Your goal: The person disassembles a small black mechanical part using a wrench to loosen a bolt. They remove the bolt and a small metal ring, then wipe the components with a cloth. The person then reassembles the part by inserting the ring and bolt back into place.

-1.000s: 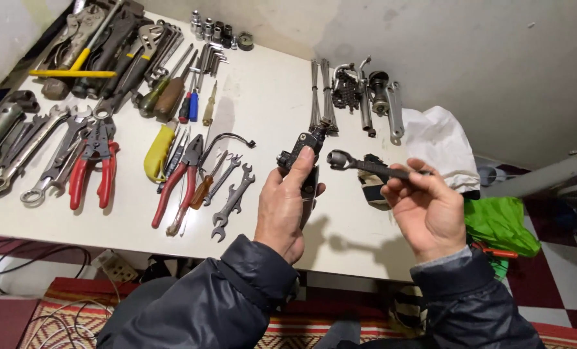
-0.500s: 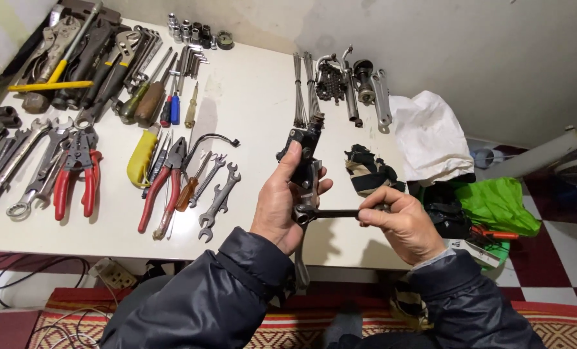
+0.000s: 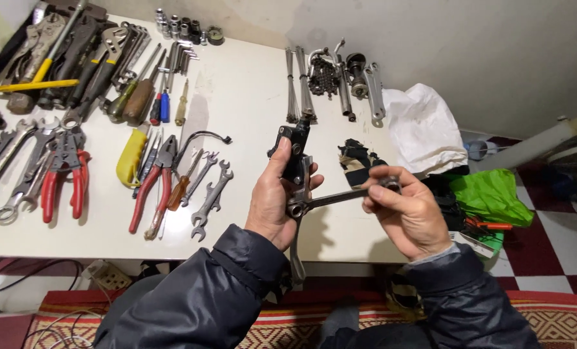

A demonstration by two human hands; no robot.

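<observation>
Above the front edge of the white surface (image 3: 250,97), the left hand (image 3: 277,200) grips a black brake lever assembly (image 3: 293,152) upright, long axis vertical. The right hand (image 3: 408,210) grips a ring spanner (image 3: 340,197), lying near-horizontal, its ring end on the assembly's lower fitting. Small spanners (image 3: 209,194) and red-handled pliers (image 3: 151,187) lie left; nothing obstructs.

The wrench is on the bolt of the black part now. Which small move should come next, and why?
Probably a short swing of the wrench by the right hand. Its ring end sits on the fastener at the lower end of the black lever part, and the left hand grips that part firmly above the table. Which direction to turn cannot be told.
</observation>
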